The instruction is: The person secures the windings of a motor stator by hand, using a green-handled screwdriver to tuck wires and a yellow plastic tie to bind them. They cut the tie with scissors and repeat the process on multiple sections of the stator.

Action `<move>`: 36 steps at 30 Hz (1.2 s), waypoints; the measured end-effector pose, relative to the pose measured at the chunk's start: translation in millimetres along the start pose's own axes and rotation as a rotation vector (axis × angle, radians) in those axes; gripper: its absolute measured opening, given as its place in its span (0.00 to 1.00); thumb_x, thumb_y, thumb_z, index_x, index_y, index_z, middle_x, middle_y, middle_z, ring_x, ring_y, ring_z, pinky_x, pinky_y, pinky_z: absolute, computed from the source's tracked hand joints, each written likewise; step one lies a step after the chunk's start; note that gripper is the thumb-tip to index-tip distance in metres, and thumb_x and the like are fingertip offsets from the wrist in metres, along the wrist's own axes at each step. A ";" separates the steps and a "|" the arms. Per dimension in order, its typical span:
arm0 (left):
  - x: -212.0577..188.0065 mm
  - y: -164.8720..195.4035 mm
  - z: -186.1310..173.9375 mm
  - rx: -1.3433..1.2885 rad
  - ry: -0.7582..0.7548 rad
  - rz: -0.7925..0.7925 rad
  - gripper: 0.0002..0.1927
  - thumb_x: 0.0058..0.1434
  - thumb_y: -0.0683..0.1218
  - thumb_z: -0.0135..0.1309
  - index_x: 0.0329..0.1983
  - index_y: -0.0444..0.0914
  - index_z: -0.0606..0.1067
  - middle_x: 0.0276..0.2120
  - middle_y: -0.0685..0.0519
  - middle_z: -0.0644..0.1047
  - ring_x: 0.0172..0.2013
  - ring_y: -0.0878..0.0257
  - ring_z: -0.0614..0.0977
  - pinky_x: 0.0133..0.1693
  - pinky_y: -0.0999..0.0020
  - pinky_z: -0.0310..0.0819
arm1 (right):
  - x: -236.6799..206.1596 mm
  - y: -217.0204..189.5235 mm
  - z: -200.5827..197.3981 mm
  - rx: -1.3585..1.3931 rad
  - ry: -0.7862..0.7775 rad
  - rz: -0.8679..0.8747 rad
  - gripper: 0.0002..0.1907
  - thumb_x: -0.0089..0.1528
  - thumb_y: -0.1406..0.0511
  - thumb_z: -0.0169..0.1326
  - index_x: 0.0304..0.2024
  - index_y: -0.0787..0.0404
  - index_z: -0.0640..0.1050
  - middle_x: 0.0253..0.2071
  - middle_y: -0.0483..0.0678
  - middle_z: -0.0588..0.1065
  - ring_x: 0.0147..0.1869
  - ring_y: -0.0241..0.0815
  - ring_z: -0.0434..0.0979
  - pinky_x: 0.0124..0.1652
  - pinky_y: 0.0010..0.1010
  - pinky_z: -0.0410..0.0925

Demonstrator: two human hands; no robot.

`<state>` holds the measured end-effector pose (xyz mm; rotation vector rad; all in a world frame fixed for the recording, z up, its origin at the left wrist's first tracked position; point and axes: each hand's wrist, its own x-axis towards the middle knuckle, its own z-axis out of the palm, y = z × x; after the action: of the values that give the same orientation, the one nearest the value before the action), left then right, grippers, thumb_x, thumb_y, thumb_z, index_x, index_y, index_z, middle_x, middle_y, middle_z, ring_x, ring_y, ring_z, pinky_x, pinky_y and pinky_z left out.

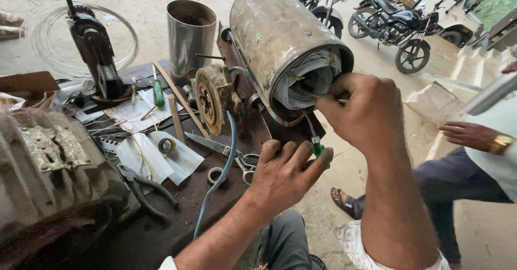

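Note:
A large metal motor stator lies on its side on the workbench, its open end showing pale wire windings. My right hand is at the mouth of the stator, fingers pinched on a thin stick-like piece among the windings. My left hand rests below the stator and grips a small green-handled screwdriver, its tip pointing up toward the windings.
On the bench lie scissors, pliers, tape rolls, a green screwdriver, insulating paper sheets, a steel cylinder and a motor housing. Another person sits at the right. Motorcycles stand behind.

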<state>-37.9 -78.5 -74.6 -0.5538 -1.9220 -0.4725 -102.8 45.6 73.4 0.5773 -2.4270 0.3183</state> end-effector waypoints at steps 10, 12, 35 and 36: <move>-3.0 2.4 -0.8 0.055 -0.042 -0.023 0.17 0.64 0.49 0.56 0.57 0.50 0.78 0.41 0.58 0.75 0.38 0.65 0.75 0.49 0.60 0.61 | 2.0 -2.9 3.8 -0.021 -0.010 0.004 0.13 0.53 0.57 0.65 0.30 0.61 0.85 0.26 0.55 0.80 0.30 0.53 0.82 0.36 0.42 0.74; -3.0 3.5 -0.3 0.061 -0.047 -0.029 0.17 0.65 0.49 0.56 0.57 0.51 0.78 0.41 0.59 0.75 0.38 0.66 0.76 0.49 0.61 0.60 | 1.2 -4.0 4.6 -0.042 -0.002 0.018 0.14 0.52 0.57 0.66 0.30 0.61 0.85 0.26 0.56 0.79 0.30 0.54 0.82 0.35 0.42 0.74; 25.1 -6.1 -62.3 -1.575 0.256 -0.824 0.20 0.64 0.35 0.60 0.59 0.33 0.72 0.48 0.46 0.80 0.50 0.63 0.82 0.53 0.68 0.79 | -82.6 -4.4 -1.2 0.675 0.343 -0.301 0.04 0.63 0.73 0.64 0.39 0.65 0.81 0.32 0.50 0.78 0.28 0.30 0.76 0.27 0.17 0.65; 26.2 -2.5 -63.8 -1.660 0.274 -0.783 0.19 0.64 0.35 0.60 0.58 0.32 0.72 0.49 0.46 0.80 0.49 0.63 0.83 0.53 0.68 0.79 | -89.7 -3.8 0.5 0.703 0.391 -0.360 0.04 0.63 0.73 0.64 0.39 0.65 0.80 0.33 0.51 0.79 0.29 0.30 0.77 0.27 0.17 0.67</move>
<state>-1.8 -111.5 -26.0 -0.6092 -1.0095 -2.5327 -37.1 71.4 17.9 1.1120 -1.7538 1.0346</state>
